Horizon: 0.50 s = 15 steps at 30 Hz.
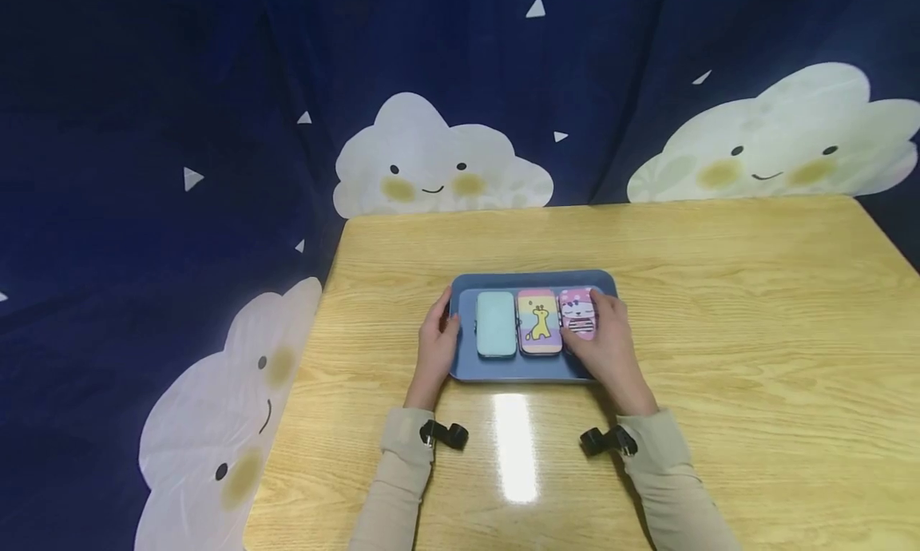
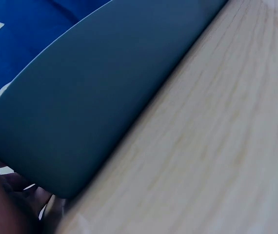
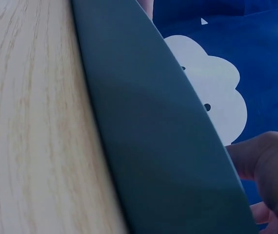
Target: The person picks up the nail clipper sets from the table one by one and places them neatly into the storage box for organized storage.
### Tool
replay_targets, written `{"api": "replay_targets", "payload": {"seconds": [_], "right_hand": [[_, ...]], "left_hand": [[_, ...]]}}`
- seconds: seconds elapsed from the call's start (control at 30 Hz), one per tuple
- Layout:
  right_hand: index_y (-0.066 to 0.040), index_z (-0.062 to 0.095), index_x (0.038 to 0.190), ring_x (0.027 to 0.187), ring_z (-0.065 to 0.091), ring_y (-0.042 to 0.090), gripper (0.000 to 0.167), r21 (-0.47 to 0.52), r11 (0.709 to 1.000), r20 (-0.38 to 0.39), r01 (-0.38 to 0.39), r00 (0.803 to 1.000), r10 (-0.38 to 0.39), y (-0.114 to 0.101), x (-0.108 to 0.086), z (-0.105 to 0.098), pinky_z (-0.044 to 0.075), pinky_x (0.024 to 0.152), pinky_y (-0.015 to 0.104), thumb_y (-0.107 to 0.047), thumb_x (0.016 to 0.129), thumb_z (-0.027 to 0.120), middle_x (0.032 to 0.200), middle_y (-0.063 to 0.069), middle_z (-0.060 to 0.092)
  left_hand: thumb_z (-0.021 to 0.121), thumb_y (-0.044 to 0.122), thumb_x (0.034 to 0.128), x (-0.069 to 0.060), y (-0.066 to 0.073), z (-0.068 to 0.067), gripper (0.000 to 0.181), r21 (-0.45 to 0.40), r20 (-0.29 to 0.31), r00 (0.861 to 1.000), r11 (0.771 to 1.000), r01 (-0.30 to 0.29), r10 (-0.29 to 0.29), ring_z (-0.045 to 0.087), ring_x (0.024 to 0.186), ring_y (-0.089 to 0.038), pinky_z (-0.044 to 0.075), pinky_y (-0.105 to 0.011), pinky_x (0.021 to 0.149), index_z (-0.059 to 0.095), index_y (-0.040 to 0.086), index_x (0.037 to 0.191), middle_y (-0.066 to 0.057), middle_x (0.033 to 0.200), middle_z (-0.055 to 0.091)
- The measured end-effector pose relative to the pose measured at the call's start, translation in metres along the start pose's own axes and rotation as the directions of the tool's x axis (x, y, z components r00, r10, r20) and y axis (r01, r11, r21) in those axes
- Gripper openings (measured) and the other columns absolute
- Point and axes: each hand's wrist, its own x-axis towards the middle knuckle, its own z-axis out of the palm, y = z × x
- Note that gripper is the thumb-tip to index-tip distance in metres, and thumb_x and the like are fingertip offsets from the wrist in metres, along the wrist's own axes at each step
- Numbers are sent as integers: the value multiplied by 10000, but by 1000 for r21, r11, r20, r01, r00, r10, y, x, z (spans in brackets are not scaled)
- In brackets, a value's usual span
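A blue rectangular tray (image 1: 532, 370) lies on the table with three small hinged tin boxes side by side in it. On the left is a plain mint tin box (image 1: 496, 324), and in the middle a striped tin box with a giraffe (image 1: 539, 321). The pink tin box with a cat (image 1: 577, 311) is at the right end, partly covered by my right hand (image 1: 611, 339), which holds it between thumb and fingers. My left hand (image 1: 437, 345) grips the tray's left side, thumb over the rim and fingers along the outside. Both wrist views mostly show the tray's outer wall (image 2: 80, 112).
The light wooden table (image 1: 755, 359) extends around the tray, farther to the right than to the left. A dark blue curtain with clouds (image 1: 446, 164) and white triangles hangs behind the table and along its left side. Small black cameras (image 1: 453, 434) sit on both wrists.
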Motion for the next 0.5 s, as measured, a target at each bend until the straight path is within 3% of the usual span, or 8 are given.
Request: {"api": "replay_targets", "payload": {"seconds": [0.2,0.33,0.5], "right_hand": [[109,296,1486,1292,373,526,895,-25,1000,30,17,999,-17,-2,2,-1,315,1093,622,-132,765,767,1456,363,283],[110,273,1498,1312,358,527,929,-48,999,45,1,999,1,-4,1,-1,304,1104,613,-126,744,762,1474,368,271],[102,269,1508,1324,355,509,961,-40,998,23,-39,999,40,-7,-2,0,303,1115,587,-149,732,778,1485,353,277]], "left_hand": [[569,-57,918,1,-1,-1,464,28,26,997,997,-77,76,398,1390,-307,317,-418,1147,579,26,1375,-172,1481,450],[609,-54,873,1,3,-1,409,134,54,996,988,-76,70,406,1376,-350,341,-432,1131,649,-10,1277,-201,1467,446],[643,-12,856,0,9,-2,327,293,125,991,953,-73,38,347,1408,-368,291,-462,1157,702,-30,1176,-191,1518,384]]}}
